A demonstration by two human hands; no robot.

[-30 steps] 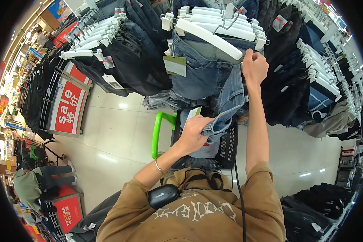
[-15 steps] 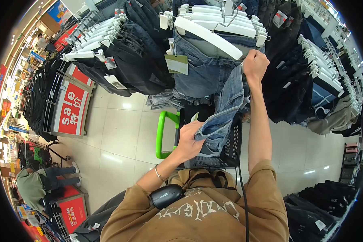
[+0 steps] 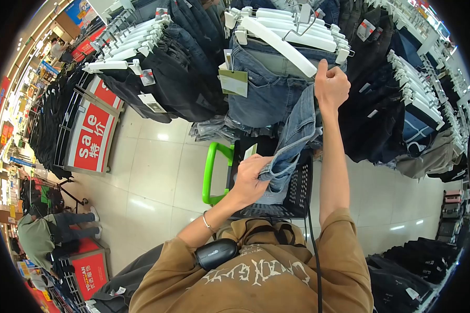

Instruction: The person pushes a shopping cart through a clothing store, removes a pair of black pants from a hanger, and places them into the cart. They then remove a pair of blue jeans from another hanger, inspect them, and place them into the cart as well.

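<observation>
Blue jeans [image 3: 292, 136] hang slanting between my two hands, over a black basket [image 3: 301, 188] with a green handle [image 3: 208, 172]. My left hand [image 3: 252, 180] is closed on the lower end of their waistband, beside a pale tag [image 3: 250, 152]. At the upper end, my right hand [image 3: 331, 86] is closed at the clip end of a tilted white hanger [image 3: 279, 47]; the clip itself is hidden by the fingers. Just behind hang more blue jeans [image 3: 258, 96] with an olive tag [image 3: 234, 82] on white hangers.
Dark trousers [image 3: 177, 83] hang on a rack at the left, and more dark clothes [image 3: 376, 109] at the right. Red sale signs [image 3: 93, 136] stand further left. A person in a green top [image 3: 36, 240] bends at the lower left. Tiled floor [image 3: 151, 167] shows between racks.
The racks and hangers have shifted slightly rightward in view. My left hand has moved slightly right with the jeans, and my right thumb now points up beside the hanger end.
</observation>
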